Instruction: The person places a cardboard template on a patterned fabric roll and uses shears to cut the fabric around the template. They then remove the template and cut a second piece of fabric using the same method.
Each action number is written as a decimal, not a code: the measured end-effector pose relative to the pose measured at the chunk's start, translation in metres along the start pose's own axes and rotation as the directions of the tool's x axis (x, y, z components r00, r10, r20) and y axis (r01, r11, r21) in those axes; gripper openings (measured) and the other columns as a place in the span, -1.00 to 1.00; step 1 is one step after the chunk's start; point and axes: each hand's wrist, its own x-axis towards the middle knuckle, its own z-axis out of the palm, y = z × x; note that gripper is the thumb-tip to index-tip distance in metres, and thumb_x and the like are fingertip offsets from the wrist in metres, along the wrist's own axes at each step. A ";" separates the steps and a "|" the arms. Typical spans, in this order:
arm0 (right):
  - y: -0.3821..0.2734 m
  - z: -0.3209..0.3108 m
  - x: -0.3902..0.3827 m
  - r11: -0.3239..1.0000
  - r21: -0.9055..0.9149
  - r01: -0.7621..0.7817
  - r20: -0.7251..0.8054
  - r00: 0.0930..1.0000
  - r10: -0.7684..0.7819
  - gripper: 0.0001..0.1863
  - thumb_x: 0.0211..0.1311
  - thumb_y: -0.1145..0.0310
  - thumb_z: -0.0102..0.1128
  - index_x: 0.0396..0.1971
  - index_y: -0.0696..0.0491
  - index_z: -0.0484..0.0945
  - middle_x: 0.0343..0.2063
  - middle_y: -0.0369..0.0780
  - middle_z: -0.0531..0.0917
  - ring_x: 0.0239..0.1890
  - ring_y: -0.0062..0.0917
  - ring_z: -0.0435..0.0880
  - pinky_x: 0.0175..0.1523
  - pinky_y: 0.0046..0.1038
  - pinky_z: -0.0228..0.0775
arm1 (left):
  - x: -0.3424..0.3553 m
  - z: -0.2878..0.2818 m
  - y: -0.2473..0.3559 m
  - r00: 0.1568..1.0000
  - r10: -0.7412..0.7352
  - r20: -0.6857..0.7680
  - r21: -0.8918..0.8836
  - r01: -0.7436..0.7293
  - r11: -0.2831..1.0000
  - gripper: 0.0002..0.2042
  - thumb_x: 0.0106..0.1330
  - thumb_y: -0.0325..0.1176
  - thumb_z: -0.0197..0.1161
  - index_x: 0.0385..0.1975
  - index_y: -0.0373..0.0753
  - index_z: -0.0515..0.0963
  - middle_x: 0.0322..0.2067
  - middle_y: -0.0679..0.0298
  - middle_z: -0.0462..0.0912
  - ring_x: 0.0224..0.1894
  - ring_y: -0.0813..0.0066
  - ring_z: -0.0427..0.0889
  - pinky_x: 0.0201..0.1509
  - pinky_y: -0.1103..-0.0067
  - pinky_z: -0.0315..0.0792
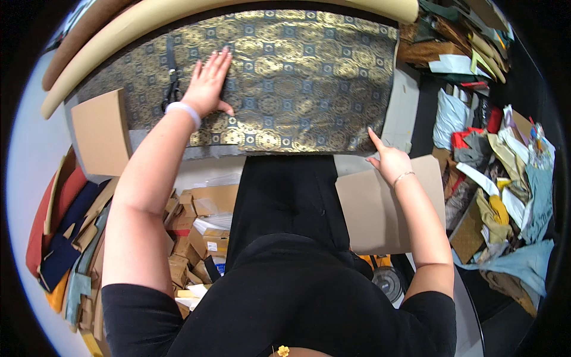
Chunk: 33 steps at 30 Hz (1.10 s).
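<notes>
A wide piece of gold and dark blue-grey patterned fabric [297, 77] lies spread over the table. My left hand [209, 82] rests flat on it, fingers stretched out toward the far side. Just left of that hand, a pair of black-handled scissors [172, 83] lies on the fabric, its handles partly behind my wrist. At the fabric's near right corner is my right hand [388, 156], its index finger extended onto the cloth and its thumb apart. Neither hand grips anything. A grey-beige board [386, 208] is beneath my right forearm.
Cream and brown rolls [196, 13] line the table's far edge. A cardboard piece [100, 134] stands at the left. Scraps of material [505, 196] are heaped on the right. Folded fabrics [65, 238] lie at lower left, with cardboard boxes [190, 238] below the table edge.
</notes>
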 end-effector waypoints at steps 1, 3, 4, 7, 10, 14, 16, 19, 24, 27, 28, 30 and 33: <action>-0.002 0.001 0.001 1.000 -0.002 0.000 -0.005 1.000 0.000 -0.01 0.30 0.05 0.40 0.63 -0.39 -0.01 -0.32 -0.03 0.80 -0.27 -0.09 0.80 -0.11 -0.10 0.65 | 0.000 -0.001 0.001 1.000 0.006 0.003 0.018 -0.006 1.000 0.57 -0.46 0.08 0.77 0.66 -0.15 -0.18 0.68 0.19 -0.18 0.69 0.09 -0.16 0.69 0.02 -0.12; -0.005 0.003 0.004 1.000 0.006 -0.012 0.009 1.000 0.012 -0.01 0.31 0.05 0.39 0.63 -0.37 -0.01 -0.32 -0.03 0.80 -0.26 -0.09 0.80 -0.11 -0.09 0.65 | -0.001 -0.003 0.002 1.000 0.012 0.004 0.013 -0.012 1.000 0.56 -0.44 0.08 0.77 0.65 -0.17 -0.16 0.67 0.18 -0.15 0.69 0.07 -0.14 0.68 0.01 -0.10; -0.006 0.004 0.005 1.000 0.017 -0.009 0.005 1.000 0.008 -0.02 0.32 0.05 0.38 0.63 -0.36 0.00 -0.32 -0.03 0.80 -0.26 -0.09 0.80 -0.10 -0.09 0.65 | -0.001 -0.003 0.003 1.000 0.011 -0.007 0.010 -0.011 1.000 0.55 -0.44 0.06 0.78 0.65 -0.20 -0.15 0.67 0.16 -0.15 0.69 0.06 -0.13 0.67 0.01 -0.09; -0.006 0.003 0.001 1.000 0.028 -0.014 0.010 1.000 0.014 -0.06 0.34 0.05 0.36 0.63 -0.34 0.03 -0.31 -0.03 0.80 -0.25 -0.09 0.80 -0.10 -0.09 0.65 | -0.001 -0.005 0.006 1.000 0.001 0.020 0.041 -0.002 0.999 0.55 -0.43 0.04 0.78 0.64 -0.24 -0.16 0.67 0.15 -0.17 0.69 0.05 -0.13 0.67 -0.01 -0.09; -0.004 -0.003 0.002 0.999 0.036 -0.007 -0.006 1.000 0.007 -0.11 0.36 0.06 0.34 0.61 -0.34 0.09 -0.30 -0.02 0.79 -0.23 -0.08 0.79 -0.08 -0.09 0.64 | 0.001 -0.007 0.012 0.999 -0.025 0.037 0.061 0.022 0.998 0.55 -0.44 0.01 0.79 0.64 -0.28 -0.16 0.67 0.13 -0.19 0.69 0.04 -0.14 0.66 -0.03 -0.05; -0.001 -0.025 0.006 0.995 0.101 -0.021 -0.088 0.996 0.030 -0.12 0.36 0.06 0.34 0.61 -0.36 0.09 -0.27 0.00 0.79 -0.23 -0.06 0.78 -0.07 -0.08 0.64 | 0.005 -0.012 0.022 0.988 -0.091 0.123 0.148 0.072 0.986 0.56 -0.41 0.07 0.77 0.64 -0.30 -0.19 0.68 0.14 -0.25 0.69 0.07 -0.16 0.64 -0.07 -0.01; 0.004 -0.042 0.015 0.992 0.121 -0.034 -0.144 0.988 0.051 -0.11 0.36 0.03 0.34 0.61 -0.38 0.08 -0.27 0.00 0.78 -0.22 -0.04 0.78 -0.06 -0.07 0.64 | 0.007 -0.014 0.025 0.986 -0.101 0.134 0.175 0.076 0.982 0.58 -0.43 0.09 0.77 0.63 -0.34 -0.20 0.67 0.10 -0.26 0.69 0.05 -0.16 0.63 -0.07 0.02; 0.010 -0.069 0.039 0.986 0.163 -0.035 -0.242 0.967 0.074 -0.11 0.36 0.00 0.35 0.60 -0.38 0.09 -0.25 0.05 0.78 -0.20 0.00 0.78 -0.05 -0.05 0.64 | 0.009 -0.016 0.027 0.984 -0.101 0.144 0.188 0.073 0.979 0.58 -0.43 0.09 0.77 0.62 -0.36 -0.19 0.67 0.08 -0.25 0.69 0.03 -0.16 0.62 -0.05 0.04; -0.002 -0.104 0.077 0.954 0.268 0.136 -0.530 0.848 0.028 -0.20 0.39 0.00 0.35 0.57 -0.30 0.24 -0.50 -0.13 0.74 -0.41 -0.22 0.76 -0.21 -0.23 0.62 | 0.005 -0.013 0.022 0.993 -0.068 0.098 0.164 0.052 0.985 0.55 -0.43 0.08 0.77 0.62 -0.37 -0.14 0.67 0.07 -0.21 0.69 0.02 -0.14 0.64 -0.02 0.03; -0.049 -0.123 0.105 0.930 0.300 0.210 -0.571 0.821 -0.001 -0.26 0.43 -0.04 0.29 0.54 -0.24 0.29 -0.45 -0.14 0.77 -0.35 -0.26 0.78 -0.13 -0.25 0.63 | 0.003 -0.013 0.016 0.997 -0.030 0.069 0.133 0.021 0.991 0.53 -0.42 0.07 0.77 0.62 -0.34 -0.12 0.66 0.08 -0.19 0.69 0.05 -0.13 0.65 -0.02 0.00; -0.071 -0.129 0.117 0.932 0.287 0.222 -0.580 0.814 -0.016 -0.31 0.45 -0.05 0.25 0.51 -0.22 0.34 -0.38 -0.12 0.80 -0.27 -0.25 0.80 -0.05 -0.23 0.65 | 0.001 -0.011 0.014 0.999 -0.022 0.035 0.101 0.019 0.995 0.52 -0.42 0.05 0.78 0.62 -0.32 -0.11 0.66 0.10 -0.17 0.69 0.08 -0.13 0.66 -0.03 -0.02; -0.113 -0.146 0.144 0.882 0.372 0.291 -0.554 0.831 -0.041 -0.37 0.50 -0.06 0.18 0.46 -0.16 0.38 -0.21 -0.01 0.80 -0.11 -0.12 0.81 0.10 -0.16 0.63 | -0.004 -0.008 0.011 1.000 -0.018 -0.018 0.023 0.018 1.000 0.51 -0.45 -0.04 0.78 0.64 -0.21 -0.09 0.66 0.10 -0.17 0.68 0.06 -0.09 0.66 -0.06 -0.04; -0.162 -0.160 0.183 0.790 0.455 0.411 -0.644 0.764 -0.027 -0.54 0.61 0.18 0.02 0.41 -0.09 0.44 -0.02 0.03 0.76 0.00 -0.09 0.77 0.14 -0.09 0.59 | -0.019 0.005 0.013 0.985 -0.121 -0.123 -0.080 0.112 0.991 0.20 -0.05 -0.40 0.66 0.64 -0.12 -0.01 0.66 0.10 -0.12 0.67 -0.01 -0.04 0.65 -0.10 -0.07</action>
